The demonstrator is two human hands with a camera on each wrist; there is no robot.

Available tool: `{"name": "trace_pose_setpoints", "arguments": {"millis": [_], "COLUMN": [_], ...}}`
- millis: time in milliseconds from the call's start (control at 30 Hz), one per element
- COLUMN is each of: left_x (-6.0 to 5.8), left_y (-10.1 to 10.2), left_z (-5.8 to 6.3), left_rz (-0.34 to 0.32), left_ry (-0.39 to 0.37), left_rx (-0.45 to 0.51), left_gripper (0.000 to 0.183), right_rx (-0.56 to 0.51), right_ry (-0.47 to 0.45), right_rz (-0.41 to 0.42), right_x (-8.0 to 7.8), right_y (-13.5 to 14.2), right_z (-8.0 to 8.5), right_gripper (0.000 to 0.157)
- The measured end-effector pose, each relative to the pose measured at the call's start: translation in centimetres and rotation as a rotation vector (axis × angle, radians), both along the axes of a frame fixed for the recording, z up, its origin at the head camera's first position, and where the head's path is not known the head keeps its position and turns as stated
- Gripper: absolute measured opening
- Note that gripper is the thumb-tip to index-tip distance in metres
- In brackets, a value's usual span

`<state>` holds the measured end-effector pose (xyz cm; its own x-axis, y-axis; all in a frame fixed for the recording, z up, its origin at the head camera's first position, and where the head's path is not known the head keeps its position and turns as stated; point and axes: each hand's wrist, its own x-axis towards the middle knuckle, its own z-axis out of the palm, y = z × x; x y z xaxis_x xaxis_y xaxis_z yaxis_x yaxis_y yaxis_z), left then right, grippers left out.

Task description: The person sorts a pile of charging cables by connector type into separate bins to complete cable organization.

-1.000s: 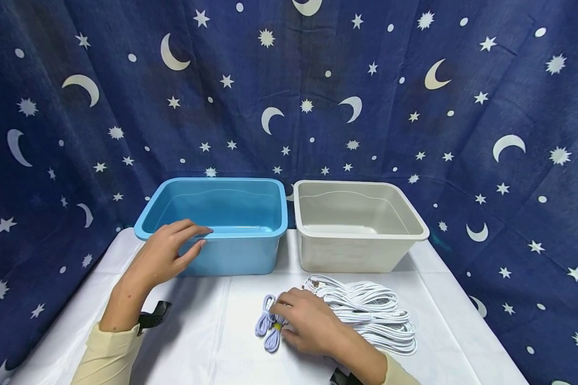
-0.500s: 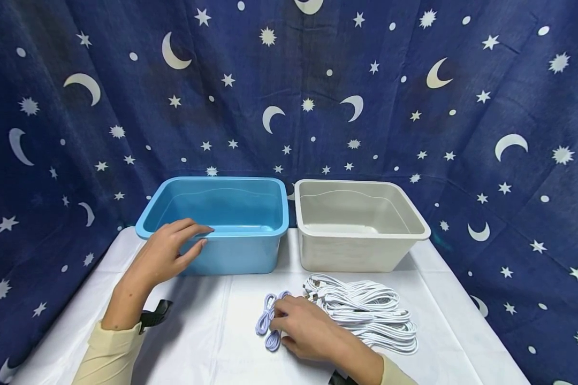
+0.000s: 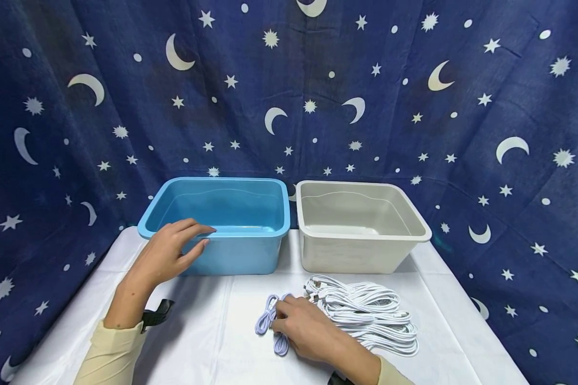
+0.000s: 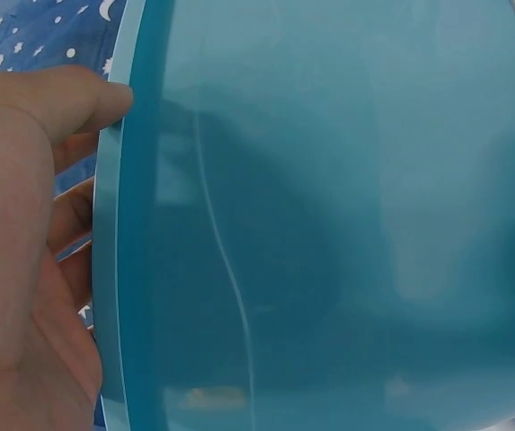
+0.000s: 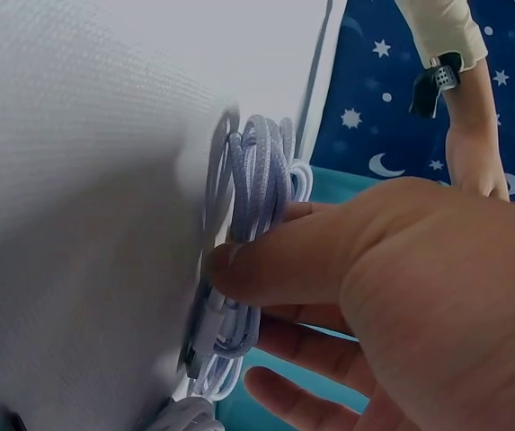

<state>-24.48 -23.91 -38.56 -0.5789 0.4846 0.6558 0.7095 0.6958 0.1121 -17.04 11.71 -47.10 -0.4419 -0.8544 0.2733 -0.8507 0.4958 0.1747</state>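
Note:
My right hand (image 3: 308,327) pinches a lavender cable (image 5: 261,171), coiled into a bundle, between thumb and fingers just above the table. Its lower loop (image 3: 281,345) pokes out below my fingertips in the head view, while the middle is hidden by the hand. Beside it, a second lavender loop (image 3: 265,321) lies to the left. My left hand (image 3: 166,254) rests at the front rim of the blue bin (image 3: 241,254), fingers relaxed over the edge. In the left wrist view its thumb (image 4: 104,101) touches the rim.
Several coiled white cables (image 3: 375,315) lie heaped to the right of my right hand. A beige bin (image 3: 351,254) stands behind them, right of the blue one. Both bins sit on a white-covered table (image 3: 212,331) before a dark blue curtain (image 3: 318,85).
My right hand has closed in on the lavender bundle, covering its yellow tie, and the lower loop has swung slightly right. The left hand stays put at the blue rim.

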Motion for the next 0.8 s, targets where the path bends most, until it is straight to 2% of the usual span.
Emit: {"name": "trace_pose_setpoints", "arguments": {"millis": [267,600,800], "left_x": [0.04,0.07,0.01], "left_y": [0.09,0.01,0.03], "left_z": [0.05,0.09,0.03], "left_rz": [-0.001,0.004,0.002], "left_ry": [-0.006,-0.008,-0.010], "left_rx": [0.000,0.001,0.004], "left_gripper": [0.027,0.027,0.027], "right_rx": [0.003,0.009,-0.003], "right_ry": [0.026,0.003,0.023], "right_rz": [0.006,0.001,0.005], "right_x": [0.16,0.43,0.54], "right_y": [-0.04,0.00,-0.05], "right_z": [0.02,0.42,0.58], "right_gripper": [0.019,0.020,0.017]}}
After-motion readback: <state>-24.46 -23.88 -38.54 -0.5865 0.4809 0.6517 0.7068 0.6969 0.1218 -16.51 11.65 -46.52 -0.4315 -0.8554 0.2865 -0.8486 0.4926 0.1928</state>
